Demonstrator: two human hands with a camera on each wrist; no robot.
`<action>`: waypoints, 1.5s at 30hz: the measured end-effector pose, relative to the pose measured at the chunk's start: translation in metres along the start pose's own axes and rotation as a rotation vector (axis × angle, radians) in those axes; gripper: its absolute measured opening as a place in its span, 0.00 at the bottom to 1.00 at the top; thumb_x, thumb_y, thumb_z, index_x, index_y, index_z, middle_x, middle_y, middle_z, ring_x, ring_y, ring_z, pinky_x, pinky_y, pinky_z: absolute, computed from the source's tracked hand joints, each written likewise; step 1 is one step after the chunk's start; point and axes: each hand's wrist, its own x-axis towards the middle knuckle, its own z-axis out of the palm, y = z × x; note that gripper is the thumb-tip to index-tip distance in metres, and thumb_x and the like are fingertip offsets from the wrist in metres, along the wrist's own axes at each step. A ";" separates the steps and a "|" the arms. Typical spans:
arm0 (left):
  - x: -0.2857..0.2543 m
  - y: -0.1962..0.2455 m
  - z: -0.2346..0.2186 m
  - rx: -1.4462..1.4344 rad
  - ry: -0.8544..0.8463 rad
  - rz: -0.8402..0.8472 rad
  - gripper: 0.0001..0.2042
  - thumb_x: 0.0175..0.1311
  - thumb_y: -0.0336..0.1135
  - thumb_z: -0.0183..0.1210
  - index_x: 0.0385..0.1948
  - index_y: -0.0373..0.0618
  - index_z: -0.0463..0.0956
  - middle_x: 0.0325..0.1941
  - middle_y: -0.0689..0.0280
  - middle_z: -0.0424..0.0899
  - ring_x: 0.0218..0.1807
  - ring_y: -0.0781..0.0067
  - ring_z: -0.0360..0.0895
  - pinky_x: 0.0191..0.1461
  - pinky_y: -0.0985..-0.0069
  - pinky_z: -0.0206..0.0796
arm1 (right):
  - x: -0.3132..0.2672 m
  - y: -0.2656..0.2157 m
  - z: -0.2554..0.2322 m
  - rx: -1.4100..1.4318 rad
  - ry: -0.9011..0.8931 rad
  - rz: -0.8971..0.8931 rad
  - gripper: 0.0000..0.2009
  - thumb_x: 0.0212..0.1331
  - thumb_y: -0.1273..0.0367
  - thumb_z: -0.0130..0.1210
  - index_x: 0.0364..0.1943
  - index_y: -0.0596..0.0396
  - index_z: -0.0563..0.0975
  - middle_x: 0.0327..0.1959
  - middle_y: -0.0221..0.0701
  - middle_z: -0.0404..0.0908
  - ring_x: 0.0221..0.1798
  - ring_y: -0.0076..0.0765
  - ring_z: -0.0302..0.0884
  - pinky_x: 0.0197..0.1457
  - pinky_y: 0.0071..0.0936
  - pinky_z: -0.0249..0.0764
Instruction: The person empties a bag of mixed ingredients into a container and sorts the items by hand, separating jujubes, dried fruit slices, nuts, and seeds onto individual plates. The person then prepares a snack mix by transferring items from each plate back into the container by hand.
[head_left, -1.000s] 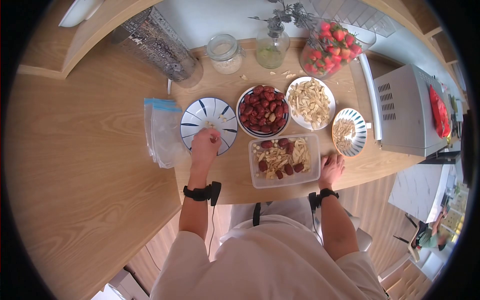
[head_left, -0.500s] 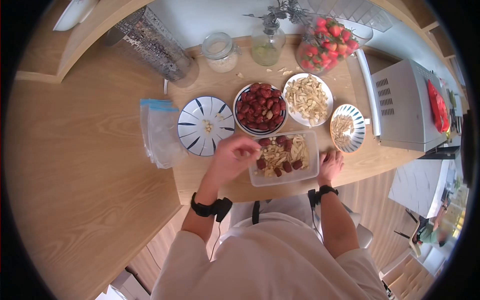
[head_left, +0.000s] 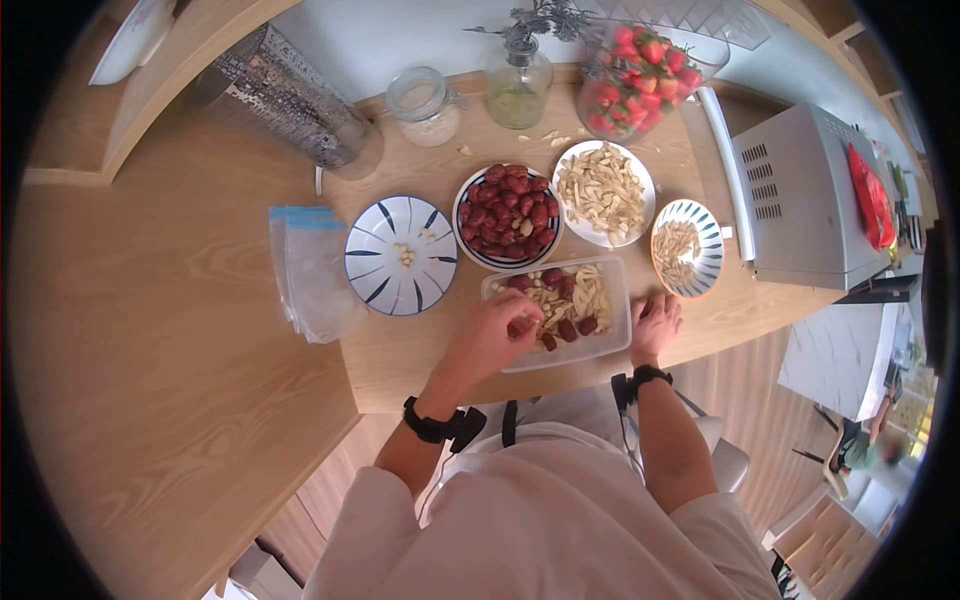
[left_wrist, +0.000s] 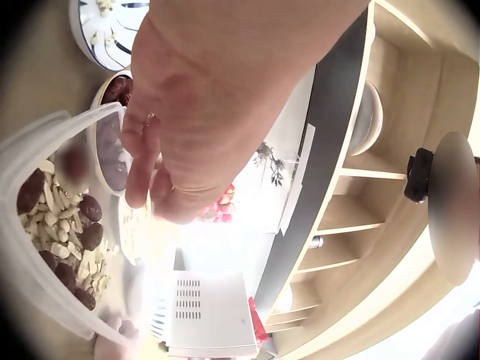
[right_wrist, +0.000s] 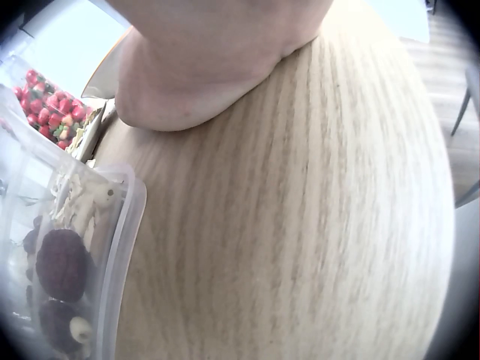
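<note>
My left hand [head_left: 490, 335] hovers over the near left part of a clear plastic container [head_left: 622, 300], thumb and fingers pinched around small pale seeds that are mostly hidden. Inside the container lie red dates [head_left: 568, 330], pale root slices [head_left: 592, 292] and pale seeds. To its left is a blue-striped plate [head_left: 385, 280] with a few more pale seeds [head_left: 403, 254]. My right hand [head_left: 657, 325] rests on the table just right of the container, its fingers loosely bent around nothing. In the right wrist view, its heel [right_wrist: 172, 105] lies on the wood.
Behind the container stand a bowl of red dates [head_left: 508, 205] and a white plate [head_left: 608, 242] of pale slices. A small striped bowl [head_left: 708, 240] is at right. Plastic bags [head_left: 305, 280] lie at left. A glass jar [head_left: 425, 115], vase [head_left: 520, 95] and strawberry container [head_left: 640, 85] line the back.
My left hand has left the striped plate, travelled right and come over the container, fingers kept together. My right hand stays beside the container.
</note>
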 end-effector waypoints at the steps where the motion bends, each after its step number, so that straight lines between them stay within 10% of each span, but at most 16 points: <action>1: 0.000 -0.001 0.002 0.001 -0.011 -0.012 0.06 0.57 0.28 0.64 0.35 0.43 0.79 0.36 0.65 0.82 0.32 0.74 0.82 0.36 0.77 0.70 | 0.000 0.000 0.000 0.005 -0.005 0.005 0.11 0.56 0.59 0.52 0.27 0.50 0.72 0.35 0.34 0.71 0.44 0.46 0.70 0.47 0.44 0.63; 21: -0.008 -0.001 -0.002 -0.109 0.086 0.021 0.07 0.62 0.30 0.61 0.40 0.44 0.79 0.35 0.66 0.84 0.29 0.75 0.76 0.32 0.78 0.65 | 0.003 -0.006 -0.010 0.034 -0.111 0.062 0.12 0.55 0.60 0.50 0.26 0.53 0.74 0.42 0.39 0.73 0.48 0.49 0.69 0.50 0.45 0.63; 29: -0.049 -0.047 -0.014 0.265 0.190 -0.353 0.13 0.64 0.43 0.59 0.25 0.43 0.79 0.17 0.59 0.76 0.20 0.57 0.74 0.28 0.70 0.67 | 0.002 -0.002 -0.001 0.040 -0.068 0.049 0.12 0.55 0.59 0.50 0.29 0.53 0.74 0.44 0.40 0.74 0.50 0.49 0.69 0.51 0.46 0.62; 35: -0.068 -0.119 -0.003 -0.032 0.106 -0.591 0.20 0.66 0.45 0.55 0.20 0.39 0.79 0.13 0.61 0.77 0.17 0.68 0.76 0.24 0.70 0.65 | 0.001 -0.001 0.000 0.014 0.097 -0.018 0.10 0.55 0.59 0.52 0.26 0.50 0.72 0.35 0.33 0.71 0.44 0.45 0.71 0.46 0.44 0.64; 42: -0.056 -0.122 -0.006 -0.002 0.072 -0.512 0.24 0.66 0.50 0.56 0.15 0.38 0.78 0.10 0.67 0.74 0.12 0.76 0.70 0.19 0.74 0.61 | 0.001 -0.007 -0.012 0.084 -0.042 0.038 0.11 0.55 0.59 0.50 0.26 0.52 0.74 0.41 0.39 0.73 0.48 0.48 0.70 0.52 0.46 0.63; 45: -0.060 -0.119 -0.005 0.081 0.054 -0.530 0.21 0.65 0.46 0.54 0.16 0.41 0.80 0.15 0.59 0.79 0.18 0.63 0.78 0.26 0.67 0.67 | -0.001 0.002 -0.017 0.152 -0.036 0.045 0.09 0.54 0.63 0.53 0.25 0.52 0.74 0.38 0.37 0.73 0.49 0.48 0.69 0.52 0.47 0.62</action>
